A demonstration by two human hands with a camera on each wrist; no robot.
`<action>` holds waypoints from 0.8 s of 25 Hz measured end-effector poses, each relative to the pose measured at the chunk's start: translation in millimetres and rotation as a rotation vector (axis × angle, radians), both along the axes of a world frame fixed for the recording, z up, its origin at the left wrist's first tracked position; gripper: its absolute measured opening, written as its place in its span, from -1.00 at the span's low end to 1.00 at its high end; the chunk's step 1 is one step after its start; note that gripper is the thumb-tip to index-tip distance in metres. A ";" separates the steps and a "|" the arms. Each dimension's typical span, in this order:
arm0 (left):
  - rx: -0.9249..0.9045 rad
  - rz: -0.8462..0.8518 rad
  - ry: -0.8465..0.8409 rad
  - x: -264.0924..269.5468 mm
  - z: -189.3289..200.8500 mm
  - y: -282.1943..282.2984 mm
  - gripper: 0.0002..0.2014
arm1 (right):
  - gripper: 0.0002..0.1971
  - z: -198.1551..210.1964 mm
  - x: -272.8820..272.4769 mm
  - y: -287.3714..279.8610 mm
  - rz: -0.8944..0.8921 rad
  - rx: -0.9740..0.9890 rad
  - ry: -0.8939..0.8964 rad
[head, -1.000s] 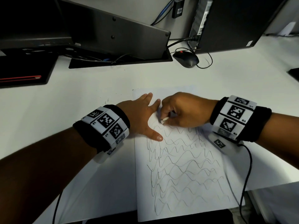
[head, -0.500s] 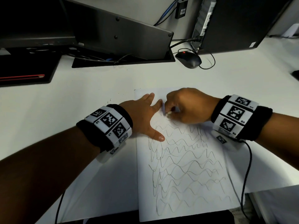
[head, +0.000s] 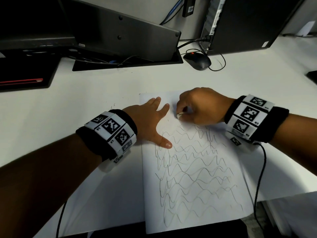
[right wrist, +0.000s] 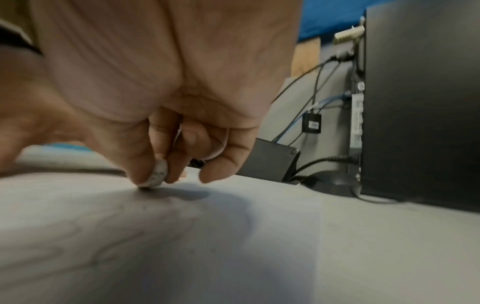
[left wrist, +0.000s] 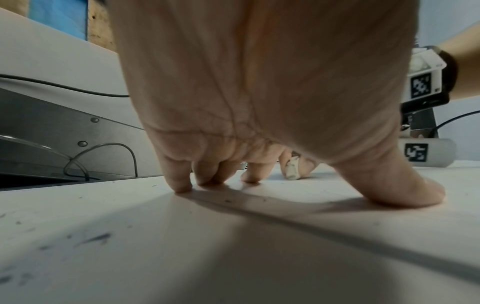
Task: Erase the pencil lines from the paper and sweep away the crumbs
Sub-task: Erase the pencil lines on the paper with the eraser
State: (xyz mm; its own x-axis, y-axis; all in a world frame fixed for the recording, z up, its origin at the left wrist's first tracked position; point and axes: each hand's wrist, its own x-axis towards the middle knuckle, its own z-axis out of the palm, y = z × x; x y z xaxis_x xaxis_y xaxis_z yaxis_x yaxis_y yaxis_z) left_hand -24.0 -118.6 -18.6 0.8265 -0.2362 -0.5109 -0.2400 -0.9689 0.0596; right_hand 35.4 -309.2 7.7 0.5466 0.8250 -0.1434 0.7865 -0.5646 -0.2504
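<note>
A white paper point(head: 197, 194) covered with wavy pencil lines lies on the white desk point(head: 68, 117). My right hand point(head: 199, 107) pinches a small white eraser point(head: 179, 115) between thumb and fingers, its end pressed on the paper's upper part. The eraser point(right wrist: 155, 174) also shows in the right wrist view, and the eraser point(left wrist: 292, 170) shows small in the left wrist view. My left hand point(head: 151, 121) lies flat with fingers spread on the paper's top left corner, thumb point(left wrist: 389, 181) pressed down. Dark crumbs point(left wrist: 93, 239) dot the desk to the left of the sheet.
A black mouse point(head: 197, 61) with its cable sits behind the paper. A monitor stand point(head: 127, 38) and a dark computer case point(head: 248, 23) line the back. A black pad with a red stripe point(head: 22, 79) is at far left. The desk's front edge point(head: 106, 233) is close.
My right hand with the eraser has moved a little up the paper toward its top edge. The left hand stays pressed on the sheet's corner.
</note>
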 end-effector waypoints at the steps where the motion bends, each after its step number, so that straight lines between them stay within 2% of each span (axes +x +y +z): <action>1: 0.004 -0.002 -0.002 -0.5 0.6 0.0 0.26 | -0.86 -1.5 -0.7 0.5 0.023 -0.007 -0.003; 4: 0.008 -0.005 0.004 0.0 1.5 1.1 0.26 | -0.87 0.7 -7.9 2.2 0.098 -0.059 0.095; 7: 0.007 -0.002 0.012 0.1 1.7 0.5 0.26 | -0.86 2.8 -0.2 -1.3 0.005 -0.040 -0.007; 11: 0.018 -0.004 0.012 -0.2 0.7 1.3 0.26 | -0.89 -0.8 -6.9 -2.0 0.082 -0.054 0.095; 15: 0.025 -0.003 0.024 0.7 3.8 0.3 0.26 | -0.87 0.0 -1.8 -4.6 0.008 -0.029 -0.042; 18: 0.031 -0.002 0.029 0.6 4.8 1.1 0.26 | -0.88 1.6 -6.9 -2.7 0.076 -0.063 0.089; 20: 0.032 0.001 0.035 0.1 5.3 1.4 0.25 | -0.87 3.2 -0.7 -4.0 0.024 -0.056 0.026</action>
